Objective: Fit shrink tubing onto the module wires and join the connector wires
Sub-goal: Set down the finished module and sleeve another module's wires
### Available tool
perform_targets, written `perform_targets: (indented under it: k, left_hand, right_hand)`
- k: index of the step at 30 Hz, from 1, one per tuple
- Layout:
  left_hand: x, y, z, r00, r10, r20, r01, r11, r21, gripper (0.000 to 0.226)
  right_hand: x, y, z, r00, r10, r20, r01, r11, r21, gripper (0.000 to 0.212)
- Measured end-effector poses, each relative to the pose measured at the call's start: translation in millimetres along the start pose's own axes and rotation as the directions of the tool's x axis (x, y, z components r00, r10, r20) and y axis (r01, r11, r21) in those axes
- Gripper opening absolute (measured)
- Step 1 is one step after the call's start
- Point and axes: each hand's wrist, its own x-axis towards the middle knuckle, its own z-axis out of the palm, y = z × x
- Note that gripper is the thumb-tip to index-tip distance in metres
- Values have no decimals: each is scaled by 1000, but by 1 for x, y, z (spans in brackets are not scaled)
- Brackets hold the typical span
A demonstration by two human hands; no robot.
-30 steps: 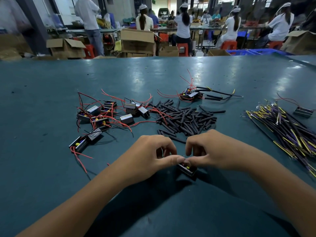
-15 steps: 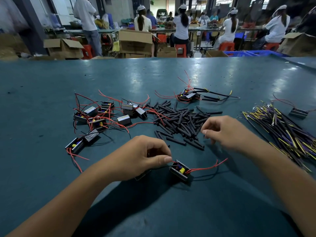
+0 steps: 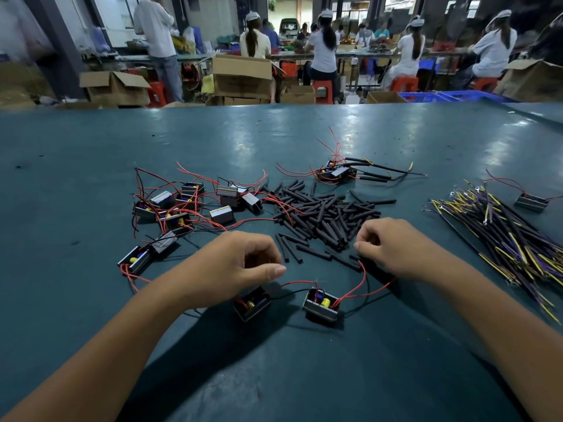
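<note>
Left hand: the left hand [image 3: 240,263] hovers low over the counter [image 3: 91,300], fingers curled in with the thumb stretched right; it seems to pinch a thin wire, though what lies inside the curl cannot be told.
Right hand: the right hand [image 3: 393,248] sits at the near right edge of the tubing pile, fingers curled, fingertips pinching at a tubing piece and the red wire's end.
Near modules: one open module [image 3: 321,304] lies between the hands, its red wire [image 3: 355,287] looping up to the right hand; a second module [image 3: 252,303] lies just beneath the left hand.
Shrink tubing: a loose pile of black tubing [image 3: 320,214] lies in the middle, just beyond both hands.
Module heap: more modules with red wires [image 3: 182,205] lie far left.
Connector wires: a bundle of yellow-and-purple wires [image 3: 511,239] lies at the right.
Finished piece: one module with sleeved leads [image 3: 338,172] lies beyond the pile.
</note>
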Motion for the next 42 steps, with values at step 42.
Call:
perform_targets:
  k: [42]
  left_hand:
    - [1,16,23,989,145,-10,-144,987,65,25]
  right_hand:
    - [-36,-53,-19,850,-513,118,499,857,130,12]
